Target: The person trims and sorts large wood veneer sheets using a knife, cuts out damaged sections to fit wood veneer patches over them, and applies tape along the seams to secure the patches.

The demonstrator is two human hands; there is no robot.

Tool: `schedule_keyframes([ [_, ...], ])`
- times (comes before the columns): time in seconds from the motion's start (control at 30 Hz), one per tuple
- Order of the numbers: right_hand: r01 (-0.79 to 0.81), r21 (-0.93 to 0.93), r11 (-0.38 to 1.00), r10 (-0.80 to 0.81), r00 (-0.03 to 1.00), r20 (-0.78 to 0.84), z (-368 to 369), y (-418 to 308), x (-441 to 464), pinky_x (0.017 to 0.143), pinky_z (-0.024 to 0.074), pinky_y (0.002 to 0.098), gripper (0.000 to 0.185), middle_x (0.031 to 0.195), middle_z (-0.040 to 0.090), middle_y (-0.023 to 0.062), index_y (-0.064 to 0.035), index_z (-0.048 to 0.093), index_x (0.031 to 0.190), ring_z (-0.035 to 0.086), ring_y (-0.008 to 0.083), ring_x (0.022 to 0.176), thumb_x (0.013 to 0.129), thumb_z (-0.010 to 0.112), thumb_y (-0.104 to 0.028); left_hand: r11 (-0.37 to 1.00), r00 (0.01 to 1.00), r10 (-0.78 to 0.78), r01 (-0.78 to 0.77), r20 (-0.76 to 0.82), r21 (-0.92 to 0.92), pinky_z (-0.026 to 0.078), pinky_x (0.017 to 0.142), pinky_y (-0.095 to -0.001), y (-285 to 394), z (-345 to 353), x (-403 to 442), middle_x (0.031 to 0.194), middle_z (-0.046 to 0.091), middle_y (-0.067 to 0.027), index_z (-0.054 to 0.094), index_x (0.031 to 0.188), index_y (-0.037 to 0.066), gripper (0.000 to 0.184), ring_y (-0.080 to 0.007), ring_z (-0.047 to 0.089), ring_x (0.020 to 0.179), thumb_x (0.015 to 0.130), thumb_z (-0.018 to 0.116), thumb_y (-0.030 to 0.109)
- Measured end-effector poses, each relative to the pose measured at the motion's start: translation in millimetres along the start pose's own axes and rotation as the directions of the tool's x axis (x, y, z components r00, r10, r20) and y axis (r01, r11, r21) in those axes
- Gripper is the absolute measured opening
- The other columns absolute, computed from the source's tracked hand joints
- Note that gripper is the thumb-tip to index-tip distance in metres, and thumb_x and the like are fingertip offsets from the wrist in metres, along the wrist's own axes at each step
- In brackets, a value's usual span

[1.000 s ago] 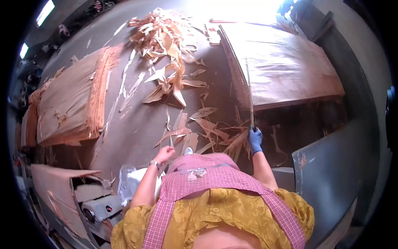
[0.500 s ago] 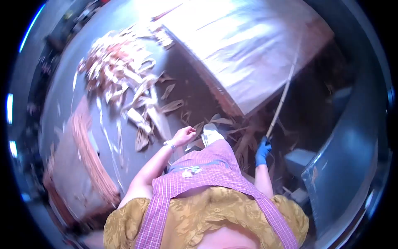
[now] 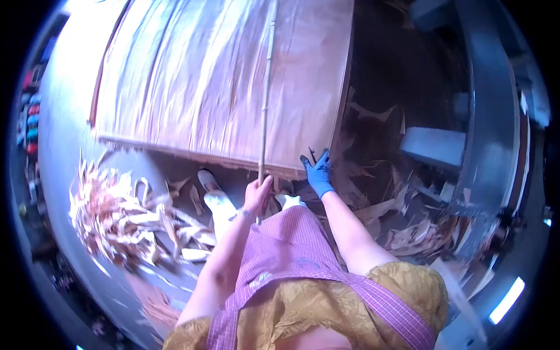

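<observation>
A long, thin bamboo pole (image 3: 267, 93) lies over the stack of wood veneer sheets (image 3: 192, 76), pointing away from me. My left hand (image 3: 256, 195) is closed around its near end, just in front of the stack's near edge. My right hand (image 3: 318, 175), in a blue glove with dark fingertips, is at the near right corner of the stack with its fingers spread. A thin dark piece shows between these fingers; whether it is a fingertip or a small object I cannot tell.
Torn veneer strips (image 3: 134, 216) are heaped on the floor at the left. More scraps (image 3: 420, 236) lie at the right, near a blue-grey block (image 3: 434, 147) and a long metal machine frame (image 3: 490, 116). My feet stand close to the stack.
The bamboo pole has passed from my right hand to my left. My right hand has opened and moved to the stack's corner. The view has turned, bringing the stack straight ahead.
</observation>
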State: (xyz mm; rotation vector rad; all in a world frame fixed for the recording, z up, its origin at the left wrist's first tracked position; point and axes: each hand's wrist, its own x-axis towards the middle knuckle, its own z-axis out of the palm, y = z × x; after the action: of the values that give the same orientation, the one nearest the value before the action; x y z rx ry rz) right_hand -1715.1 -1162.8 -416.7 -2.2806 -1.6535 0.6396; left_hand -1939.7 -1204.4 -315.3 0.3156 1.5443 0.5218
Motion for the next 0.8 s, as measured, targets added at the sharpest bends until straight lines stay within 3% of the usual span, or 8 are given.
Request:
schedule_keyframes([
  [0.13,-0.327,-0.119,0.938,0.335,0.94,0.061,74.5,-8.6,35.9,0.096,0.0456,0.0471,0.117,0.137,0.038,0.036,0.006,0.012,0.149,0.049,0.045,0.121,0.075,0.07,-0.064,0.931,0.934,0.284,-0.215,-0.215,0.294,0.036,0.048,-0.0303,-22.4,-64.4,27.9,0.057,0.048,0.0026,0.056,0.068,0.0,0.041,-0.0067,0.042,0.054,0.09,0.069,0.033],
  [0.2,-0.331,-0.046,0.943,0.329,0.943,-0.047,100.1,-11.3,33.7,0.09,0.0492,0.0481,0.094,0.13,0.05,0.0296,-0.0022,0.019,0.15,0.058,0.0447,0.108,0.085,0.063,-0.053,0.954,0.948,0.222,-0.163,-0.227,0.253,0.036,0.048,-0.0291,-25.3,-99.9,27.5,0.057,0.048,0.0032,0.056,0.068,0.0,0.04,-0.0053,0.042,0.055,0.09,0.069,0.03],
  [0.27,-0.358,-0.007,0.934,0.357,0.933,-0.047,99.2,-29.2,25.3,0.086,0.0507,0.0483,0.081,0.126,0.055,0.026,-0.0064,0.024,0.15,0.06,0.0429,0.105,0.089,0.06,-0.046,0.788,0.802,0.581,-0.513,-0.138,0.34,0.035,0.048,-0.0273,-15.1,-131.6,20.2,0.057,0.047,0.0049,0.056,0.067,0.0,0.038,-0.0039,0.04,0.056,0.089,0.07,0.027],
  [0.43,-0.395,0.203,0.896,0.392,0.918,0.056,66.9,-132.6,18.3,0.074,0.0525,0.0452,0.067,0.11,0.065,0.0212,-0.0129,0.032,0.149,0.066,0.0356,0.091,0.092,0.06,-0.034,0.9,0.917,0.365,-0.303,-0.163,0.313,0.035,0.048,-0.0277,39.5,-204.4,51.4,0.056,0.043,0.0045,0.052,0.065,0.0,0.038,-0.0041,0.038,0.056,0.088,0.07,0.025],
  [0.47,-0.084,0.268,0.96,0.133,0.976,-0.171,85.3,-148.7,25.0,0.069,0.052,0.0429,0.066,0.097,0.067,0.0183,-0.0154,0.033,0.149,0.066,0.0316,0.08,0.091,0.061,-0.031,0.888,0.907,0.389,-0.322,-0.164,0.327,0.036,0.048,-0.0287,39.2,-219.6,77.3,0.054,0.043,0.003,0.053,0.065,0.0,0.039,-0.0045,0.038,0.055,0.087,0.069,0.027],
  [0.53,0.061,0.374,0.925,-0.008,0.99,-0.141,105.2,-201.9,39.0,0.064,0.0516,0.0376,0.066,0.083,0.069,0.0137,-0.0177,0.035,0.149,0.066,0.0231,0.068,0.09,0.064,-0.027,0.877,0.907,0.382,-0.296,-0.176,0.378,0.039,0.049,-0.0324,66.0,-245.2,107.1,0.051,0.044,-0.0023,0.057,0.067,-0.003,0.041,-0.007,0.041,0.053,0.085,0.067,0.032],
  [0.6,-0.137,0.48,0.867,0.046,0.979,0.196,98.0,-282.6,42.7,0.069,0.0518,0.0325,0.067,0.087,0.069,0.0122,-0.0151,0.035,0.149,0.066,0.0168,0.075,0.09,0.066,-0.024,0.849,0.896,0.409,-0.303,-0.174,0.433,0.041,0.052,-0.0357,74.0,-264.6,140.2,0.051,0.048,-0.0081,0.062,0.071,-0.003,0.04,-0.0115,0.046,0.051,0.086,0.066,0.034],
  [0.8,0.215,0.819,0.532,-0.351,0.936,-0.018,125.8,-457.6,58.3,0.083,0.0513,0.028,0.068,0.137,0.055,0.0157,-0.0064,0.032,0.149,0.067,0.016,0.095,0.091,0.066,-0.012,0.781,0.825,0.554,-0.468,-0.112,0.414,0.047,0.059,-0.0414,62.3,-306.3,204.0,0.056,0.059,-0.0132,0.066,0.075,-0.001,0.026,-0.0253,0.062,0.056,0.081,0.064,0.024],
])
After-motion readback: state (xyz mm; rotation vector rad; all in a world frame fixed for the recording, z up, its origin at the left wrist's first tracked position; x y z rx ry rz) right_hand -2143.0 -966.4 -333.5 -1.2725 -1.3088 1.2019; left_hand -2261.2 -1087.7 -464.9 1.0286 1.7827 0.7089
